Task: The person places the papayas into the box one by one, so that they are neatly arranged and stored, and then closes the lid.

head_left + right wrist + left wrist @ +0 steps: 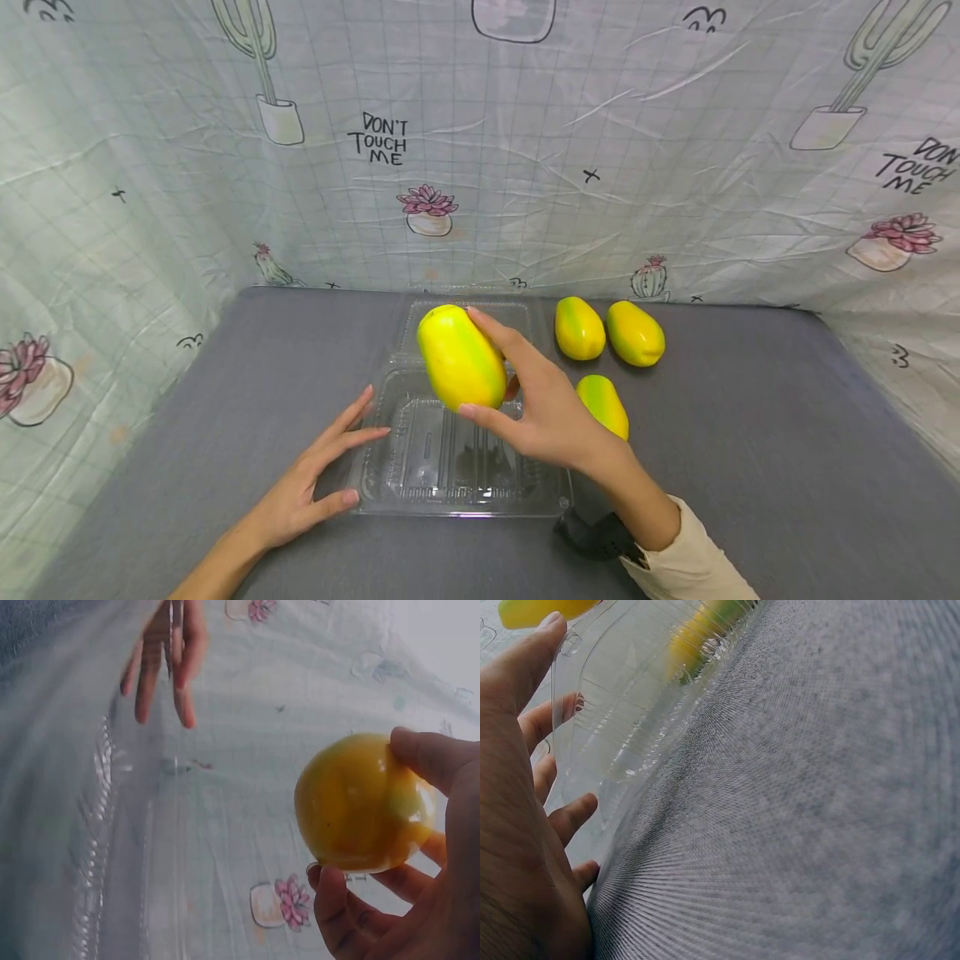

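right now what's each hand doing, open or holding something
Left hand: open, fingers straight, resting against the clear plastic tray.
Right hand: holding a yellow-green mango above the tray.

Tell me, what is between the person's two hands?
In the head view, the open clear plastic box lies between the left hand and the right hand, which holds a yellow-green mango above it.

4 yellow-green mangoes (461,357) (579,328) (635,333) (604,405), 1 clear plastic clamshell box (450,467), 2 hands (303,487) (543,408)
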`<state>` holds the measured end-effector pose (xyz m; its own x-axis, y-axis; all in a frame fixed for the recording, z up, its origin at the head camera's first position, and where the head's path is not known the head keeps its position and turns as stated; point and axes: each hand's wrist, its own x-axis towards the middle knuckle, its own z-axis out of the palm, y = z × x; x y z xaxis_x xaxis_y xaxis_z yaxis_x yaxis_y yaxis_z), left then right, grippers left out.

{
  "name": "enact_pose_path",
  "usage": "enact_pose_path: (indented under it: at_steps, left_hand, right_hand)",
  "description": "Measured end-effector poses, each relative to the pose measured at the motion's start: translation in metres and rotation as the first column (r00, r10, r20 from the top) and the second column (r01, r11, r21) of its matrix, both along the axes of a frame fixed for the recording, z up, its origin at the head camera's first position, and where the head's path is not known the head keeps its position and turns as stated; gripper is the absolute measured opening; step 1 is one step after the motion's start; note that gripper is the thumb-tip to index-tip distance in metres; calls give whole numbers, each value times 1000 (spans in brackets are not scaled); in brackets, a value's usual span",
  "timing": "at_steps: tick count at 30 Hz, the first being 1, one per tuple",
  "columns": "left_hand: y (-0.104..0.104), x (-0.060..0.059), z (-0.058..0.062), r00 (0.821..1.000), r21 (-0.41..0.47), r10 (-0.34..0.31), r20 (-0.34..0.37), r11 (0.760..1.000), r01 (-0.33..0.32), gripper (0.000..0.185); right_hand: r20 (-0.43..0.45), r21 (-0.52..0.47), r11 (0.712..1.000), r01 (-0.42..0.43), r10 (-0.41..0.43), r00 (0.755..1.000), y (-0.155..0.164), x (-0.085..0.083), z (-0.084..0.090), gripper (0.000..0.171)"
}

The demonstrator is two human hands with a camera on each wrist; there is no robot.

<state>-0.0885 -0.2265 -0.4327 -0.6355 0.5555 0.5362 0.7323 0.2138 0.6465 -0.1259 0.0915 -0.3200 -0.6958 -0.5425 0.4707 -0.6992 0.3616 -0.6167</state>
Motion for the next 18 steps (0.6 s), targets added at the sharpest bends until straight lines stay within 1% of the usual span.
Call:
enact_pose_path:
  at_steps: [7, 11, 18]
  left_hand:
    - [0, 0, 1, 1000, -2, -5, 27, 1000, 5, 56]
    - [0, 0, 1, 999, -5, -5, 37, 1000, 5, 57]
    - [0, 1, 1, 999, -10, 2, 51, 1000, -1, 57]
  right_hand:
    - [49, 52, 997, 49, -52, 997, -14, 7, -2, 90]
    - [76, 82, 995, 53, -59, 995, -20, 9, -4, 92]
    - [56, 118, 992, 41, -48, 997, -30, 4, -13, 96]
